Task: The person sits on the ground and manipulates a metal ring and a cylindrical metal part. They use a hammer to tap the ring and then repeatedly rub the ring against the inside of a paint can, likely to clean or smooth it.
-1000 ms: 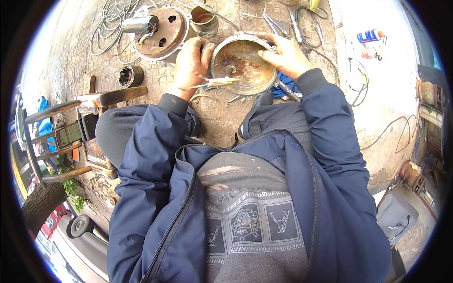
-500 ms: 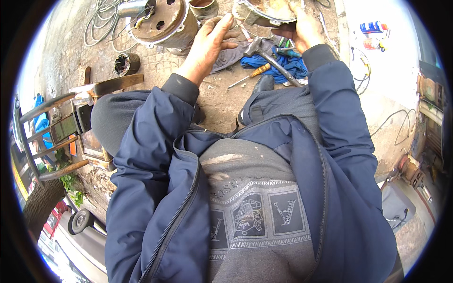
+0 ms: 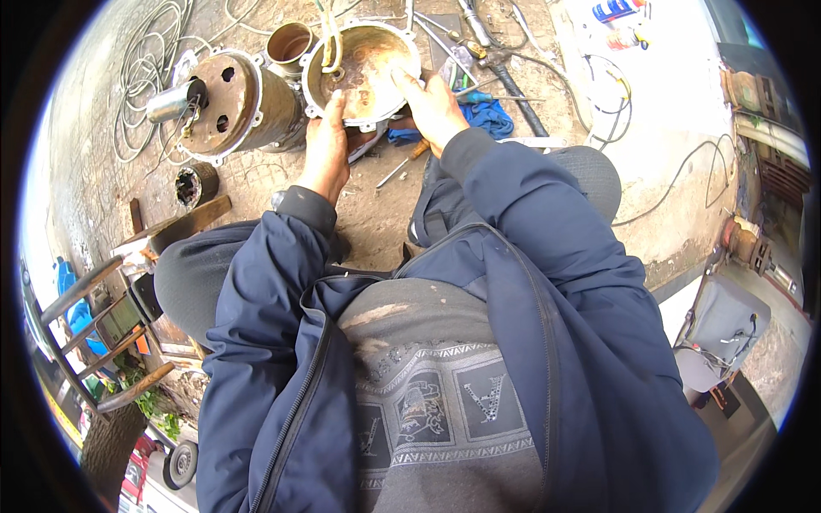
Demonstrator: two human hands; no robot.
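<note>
I hold a round, bowl-shaped metal housing (image 3: 369, 68) between both hands, its open side up and its inside coated with rust. Lugs stick out round its rim, and pale wires run down into it. My left hand (image 3: 327, 154) grips the near left rim with the thumb upward. On the right side, my right hand (image 3: 434, 104) has its thumb inside the wall and its other fingers underneath, mostly hidden. Left of the housing is a large drum-shaped metal body (image 3: 244, 111) with a rusty top, a silver cylinder (image 3: 171, 103) wired to it.
Behind the drum stands a rusty cup-like part (image 3: 289, 44). A hollow cylinder (image 3: 197, 184) lies near a wooden piece. Right of the housing are a blue cloth (image 3: 487, 118), a screwdriver (image 3: 395, 171) and a long dark tool (image 3: 517, 94). Cables (image 3: 141, 94) coil at far left.
My left hand, free in the air before, now grips the housing's rim. The housing has come lower and left in view, held by both hands. The whole view has shifted.
</note>
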